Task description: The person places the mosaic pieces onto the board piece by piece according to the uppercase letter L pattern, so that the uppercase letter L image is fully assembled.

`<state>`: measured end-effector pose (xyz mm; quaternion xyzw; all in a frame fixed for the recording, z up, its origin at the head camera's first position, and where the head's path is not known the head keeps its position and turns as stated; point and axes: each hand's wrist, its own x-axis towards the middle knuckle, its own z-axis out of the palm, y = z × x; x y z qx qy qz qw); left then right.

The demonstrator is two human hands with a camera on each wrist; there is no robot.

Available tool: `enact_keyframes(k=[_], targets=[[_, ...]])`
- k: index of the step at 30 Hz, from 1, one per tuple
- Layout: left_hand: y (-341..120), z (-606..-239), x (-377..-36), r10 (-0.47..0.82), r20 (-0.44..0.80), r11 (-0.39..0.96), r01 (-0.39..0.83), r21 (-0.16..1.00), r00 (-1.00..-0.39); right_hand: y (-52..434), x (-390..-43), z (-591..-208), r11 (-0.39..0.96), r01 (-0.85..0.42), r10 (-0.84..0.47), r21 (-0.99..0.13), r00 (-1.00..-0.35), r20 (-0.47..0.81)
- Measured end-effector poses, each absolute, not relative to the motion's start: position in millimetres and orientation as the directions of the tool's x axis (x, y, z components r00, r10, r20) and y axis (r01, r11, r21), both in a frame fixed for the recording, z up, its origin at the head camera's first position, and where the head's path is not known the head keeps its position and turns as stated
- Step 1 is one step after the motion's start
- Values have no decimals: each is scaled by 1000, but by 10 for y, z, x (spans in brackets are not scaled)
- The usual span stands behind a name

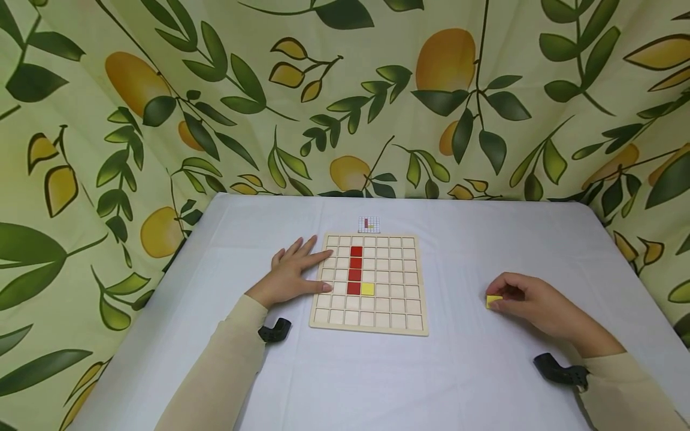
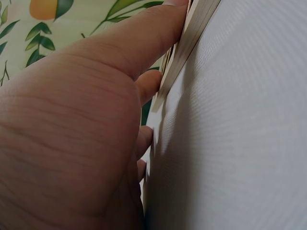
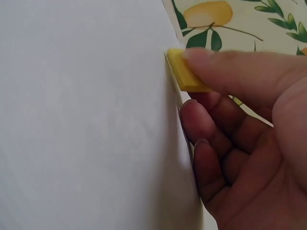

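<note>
My left hand (image 1: 293,272) lies at the left edge of a wooden grid board (image 1: 369,330), fingers spread, with thumb and index fingertip on its rim. In the left wrist view the thumb (image 2: 144,36) reaches over the board's side (image 2: 189,43). On the board, red square tiles (image 1: 354,275) form a column, and one yellow tile (image 1: 368,289) sits right of the lowest red one. Well to the right of the board, my right hand (image 1: 536,302) pinches another yellow square tile (image 3: 184,72) between thumb and fingers, close over the white cloth.
Behind the board lies a small printed card (image 1: 369,225) with a grid pattern in red and yellow. A white cloth (image 1: 377,383) covers the table. A curtain with fruit and leaves (image 1: 345,108) hangs along the back and sides. Each wrist wears a black camera mount (image 1: 560,371).
</note>
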<state>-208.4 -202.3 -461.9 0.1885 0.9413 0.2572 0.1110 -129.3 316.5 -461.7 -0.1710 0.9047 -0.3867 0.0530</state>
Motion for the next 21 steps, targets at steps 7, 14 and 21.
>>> enact_keyframes(k=[7, 14, 21], targets=[[-2029, -4621, -2077, 414, -109, 792, 299, 532, -904, 3019, -1269, -4586, 579, -272, -302, -768, -947, 108], [-2024, -4625, -2080, 409, -114, 798, 295, 525, -905, 2813, -1248, -4591, 498, -250, -294, -830, -950, 110], [-2015, -4620, -2079, 404, -121, 803, 287, 523, -907, 2607, -1232, -4579, 457, -207, -286, -865, -955, 78]])
